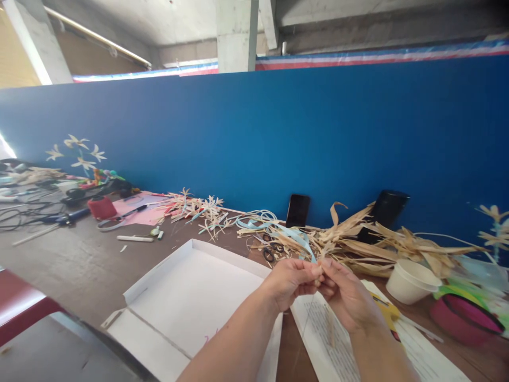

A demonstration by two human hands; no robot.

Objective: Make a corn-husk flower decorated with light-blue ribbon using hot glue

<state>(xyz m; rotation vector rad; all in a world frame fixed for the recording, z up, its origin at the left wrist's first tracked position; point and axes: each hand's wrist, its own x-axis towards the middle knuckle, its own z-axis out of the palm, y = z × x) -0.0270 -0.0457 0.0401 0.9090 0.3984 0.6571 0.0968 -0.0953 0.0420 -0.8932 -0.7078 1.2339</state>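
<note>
My left hand (288, 284) and my right hand (344, 292) meet fingertip to fingertip above the table, both closed in a pinch. What they pinch is small and pale and mostly hidden by the fingers; I cannot make out its kind. A light blue strip (303, 240) runs down to just behind the fingertips, and whether it is held cannot be told. Under my right forearm lies a printed paper sheet (318, 323). Beyond the hands spreads a heap of dried husk strips (350, 233). An open white cardboard box (194, 297) stands left of my left hand.
A blue partition (246, 143) closes off the back, with a phone (298, 210) leaning on it. At right are a white cup (412, 281) and a pink bowl (463, 318). Straw flowers (207, 209), a red tape roll (102, 208) and cables (19, 212) lie leftward.
</note>
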